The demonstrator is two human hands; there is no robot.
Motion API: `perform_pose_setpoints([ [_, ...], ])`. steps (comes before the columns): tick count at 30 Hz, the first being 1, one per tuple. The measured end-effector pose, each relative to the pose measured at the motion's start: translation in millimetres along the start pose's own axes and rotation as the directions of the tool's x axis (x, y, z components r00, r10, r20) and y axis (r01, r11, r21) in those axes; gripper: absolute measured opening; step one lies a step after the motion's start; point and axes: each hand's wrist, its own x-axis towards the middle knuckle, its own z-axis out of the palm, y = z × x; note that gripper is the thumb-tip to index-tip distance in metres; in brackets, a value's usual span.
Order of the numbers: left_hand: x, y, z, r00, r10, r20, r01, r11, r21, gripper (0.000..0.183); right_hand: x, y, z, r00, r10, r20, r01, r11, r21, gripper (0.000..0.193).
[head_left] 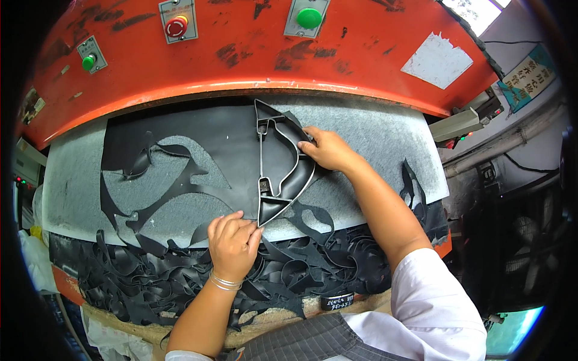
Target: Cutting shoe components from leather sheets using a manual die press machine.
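Head camera showed me, nearest the body, a heap of black offcut strips [180, 283] piled along the front edge of the counter [72, 192], and just above that heap my left hand [232, 243] sat with its fingers curled and closed on the near, pointed tip of the metal cutting die [278, 165]. From that tip the die ran away from me, its long axis lying almost straight front to back, tilting only slightly left toward its far point under the red press head [241, 54]. My right hand [325, 149] reached further out, the forearm crossing in from the lower right, and its fingers were pressed against the die's right-hand curved rim about midway along, gripping the edge rather than hovering. So both hands were on the one die, well apart along its length, the left at the near end and the right on the far flank; the left was plainly the nearer. The die rested flat on the black sheet material [198, 135], which was already cut through with curved openings to the left, showing the grey felt pad [373, 129] beneath. Beyond the die the press head spanned the whole view, carrying a red mushroom button [176, 26] and green buttons [309, 18].
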Motion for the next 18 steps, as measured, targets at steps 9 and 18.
perform_pose_setpoints([
  [9,10.4,-12.8,-34.0,0.972,-0.038,0.232,0.163,0.822,-0.546,0.017,-50.8,3.2,-28.4,0.988,-0.102,0.112,0.094,0.992,0.081,0.036],
  [18,-26.5,20.1,-20.2,0.914,-0.111,0.39,0.385,-0.065,-0.92,0.069,-133.9,-105.5,-19.7,0.907,-0.419,0.033,0.384,0.858,0.34,0.032],
])
